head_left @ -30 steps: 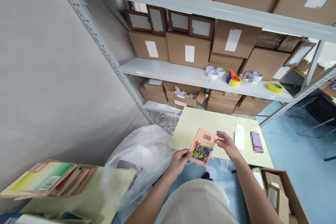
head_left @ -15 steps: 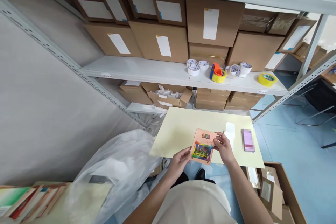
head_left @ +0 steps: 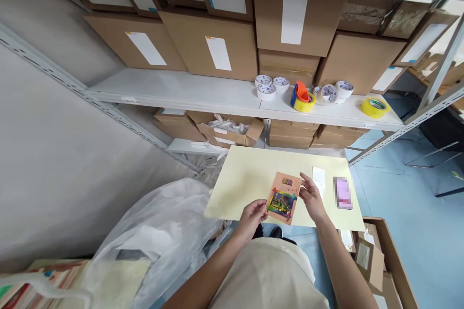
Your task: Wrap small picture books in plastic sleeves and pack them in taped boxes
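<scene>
The colourful card (head_left: pixel 283 198) was held up over the pale worktop (head_left: pixel 242 178) and not yet set down, with the left hand (head_left: pixel 253 213) pinching its near corner and the right hand (head_left: pixel 312 199) its side edge (both closed on it), and white slips (head_left: pixel 319 176) lay just beyond the right hand.

Plain top (head_left: pixel 270 275) in pale beige, smooth cloth of one even colour, wide and rounded at the lower edge of the view, with soft folds near the middle. Left forearm (head_left: pixel 213 270) and right forearm (head_left: pixel 337 260) bare up to the picture's edge. Left hand (head_left: pixel 254 213) and right hand (head_left: pixel 311 198) bare as well. Between the forearms, further down, tip of a dark shoe (head_left: pixel 277 231), too small for details.
</scene>
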A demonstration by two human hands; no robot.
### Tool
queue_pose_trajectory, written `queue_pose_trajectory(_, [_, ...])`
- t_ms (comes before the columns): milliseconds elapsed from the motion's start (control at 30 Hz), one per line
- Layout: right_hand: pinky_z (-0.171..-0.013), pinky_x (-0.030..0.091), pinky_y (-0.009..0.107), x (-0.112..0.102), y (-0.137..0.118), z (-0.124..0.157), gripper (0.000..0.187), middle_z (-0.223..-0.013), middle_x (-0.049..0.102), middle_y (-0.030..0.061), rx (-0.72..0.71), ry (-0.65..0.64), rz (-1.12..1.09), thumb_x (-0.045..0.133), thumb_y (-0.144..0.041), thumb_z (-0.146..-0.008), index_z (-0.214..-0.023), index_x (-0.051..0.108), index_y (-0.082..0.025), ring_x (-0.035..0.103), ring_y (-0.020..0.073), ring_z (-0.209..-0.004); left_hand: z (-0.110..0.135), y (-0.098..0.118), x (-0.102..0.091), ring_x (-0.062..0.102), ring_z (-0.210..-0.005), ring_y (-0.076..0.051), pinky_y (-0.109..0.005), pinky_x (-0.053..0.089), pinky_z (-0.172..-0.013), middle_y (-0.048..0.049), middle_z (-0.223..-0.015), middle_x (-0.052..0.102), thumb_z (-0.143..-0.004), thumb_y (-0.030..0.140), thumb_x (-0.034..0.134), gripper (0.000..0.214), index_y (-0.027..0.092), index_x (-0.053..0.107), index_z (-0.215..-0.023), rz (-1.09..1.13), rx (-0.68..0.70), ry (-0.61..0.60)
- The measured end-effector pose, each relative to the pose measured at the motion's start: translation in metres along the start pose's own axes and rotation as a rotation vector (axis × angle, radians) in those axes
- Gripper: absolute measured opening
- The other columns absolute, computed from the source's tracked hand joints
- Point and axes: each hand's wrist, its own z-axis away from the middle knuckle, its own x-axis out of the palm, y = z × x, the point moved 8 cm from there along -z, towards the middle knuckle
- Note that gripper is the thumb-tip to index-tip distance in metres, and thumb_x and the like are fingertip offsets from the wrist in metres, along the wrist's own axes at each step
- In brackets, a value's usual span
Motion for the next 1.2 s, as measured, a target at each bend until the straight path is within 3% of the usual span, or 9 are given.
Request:
queue_pose_trajectory(133, [-0.077,0.055,0.037,0.011,-0.004,-0.018,0.054,-0.103,0.068,0.0040,-0.059,-0.057,0.068,0.071,-0.035,-0.072,-0.124,0.058,-0.030,0.066,0.0205,-0.087,-0.009,0.011,-0.006,0.053,-0.062,-0.009,-0.025,0.050,-0.067,0.0029,-0.066,0.058,-0.042,0.052,0.089,0.055,0.016,0.069,-0.079,0.066,-0.013,-0.029])
queue_pose_trajectory(300, [-0.081,0.054,0.038,0.029,-0.004,-0.040,0.041,-0.099,0.069,0.0053,-0.072,-0.221,0.217,0.073,-0.041,-0.074,-0.112,0.064,-0.027,0.065,0.0217,-0.093,-0.021,0.010,-0.024,0.054,-0.061,-0.009,-0.026,0.048,-0.067,0.0013,-0.067,0.062,-0.044,0.050,0.089,0.054,0.016,0.070,-0.081,0.078,-0.060,-0.073])
queue_pose_trajectory(500, [-0.095,0.047,0.039,0.052,-0.019,-0.049,0.027,-0.124,0.059,0.0081,-0.244,-0.368,0.434,0.072,-0.039,-0.078,-0.101,0.068,-0.027,0.055,0.0230,-0.119,-0.027,-0.007,-0.029,0.062,-0.069,-0.014,-0.027,0.047,-0.069,-0.0060,-0.080,0.072,-0.052,0.042,0.088,0.046,0.015,0.073,-0.086,0.032,-0.206,-0.222])
queue_pose_trajectory(567, [-0.091,0.048,0.038,0.061,-0.016,-0.050,0.022,-0.117,0.063,0.0080,-0.192,-0.402,0.453,0.070,-0.042,-0.081,-0.093,0.067,-0.024,0.058,0.0223,-0.111,-0.027,-0.004,-0.029,0.064,-0.075,-0.017,-0.029,0.048,-0.073,-0.0057,-0.081,0.073,-0.052,0.037,0.087,0.041,0.016,0.074,-0.085,-0.072,-0.178,-0.254])
queue_pose_trajectory(667, [-0.069,0.051,0.031,0.071,-0.004,-0.052,0.030,-0.085,0.066,0.0034,-0.031,-0.427,0.409,0.067,-0.051,-0.081,-0.085,0.064,-0.021,0.062,0.0175,-0.078,-0.029,0.013,-0.033,0.066,-0.085,-0.021,-0.031,0.050,-0.079,-0.0061,-0.084,0.074,-0.059,0.045,0.083,0.038,0.016,0.074,-0.082,-0.112,-0.076,-0.251])
queue_pose_trajectory(800, [-0.059,0.047,0.027,0.077,-0.001,-0.061,0.037,-0.076,0.066,0.0010,0.070,-0.360,0.356,0.072,-0.053,-0.075,-0.088,0.068,-0.019,0.059,0.0145,-0.066,-0.034,0.037,-0.041,0.069,-0.083,-0.023,-0.035,0.054,-0.077,-0.0103,-0.087,0.074,-0.068,0.068,0.067,0.058,0.015,0.073,-0.090,-0.035,0.013,-0.250])
queue_pose_trajectory(933, [-0.060,0.048,0.027,0.073,-0.006,-0.069,0.043,-0.078,0.070,0.0013,0.111,-0.226,0.270,0.082,-0.046,-0.064,-0.096,0.071,-0.020,0.060,0.0141,-0.066,-0.039,0.049,-0.047,0.070,-0.074,-0.020,-0.034,0.057,-0.076,-0.0075,-0.079,0.075,-0.063,0.058,0.077,0.047,0.016,0.074,-0.081,-0.255,0.134,-0.180])
queue_pose_trajectory(1067, [-0.069,0.053,0.031,0.058,-0.004,-0.068,0.047,-0.088,0.073,0.0019,0.187,-0.047,0.105,0.086,-0.042,-0.058,-0.100,0.070,-0.025,0.066,0.0164,-0.077,-0.041,0.042,-0.055,0.071,-0.074,-0.020,-0.038,0.060,-0.079,-0.0077,-0.082,0.076,-0.066,0.059,0.074,0.049,0.015,0.075,-0.088,-0.193,0.146,-0.051])
queue_pose_trajectory(1200, [-0.072,0.055,0.034,0.048,0.004,-0.063,0.043,-0.074,0.072,-0.0008,0.253,0.065,0.056,0.087,-0.044,-0.053,-0.087,0.071,-0.024,0.067,0.0162,-0.073,-0.041,0.032,-0.053,0.073,-0.080,-0.022,-0.040,0.059,-0.085,-0.0085,-0.087,0.077,-0.067,0.058,0.074,0.050,0.015,0.075,-0.092,-0.155,0.109,-0.081])
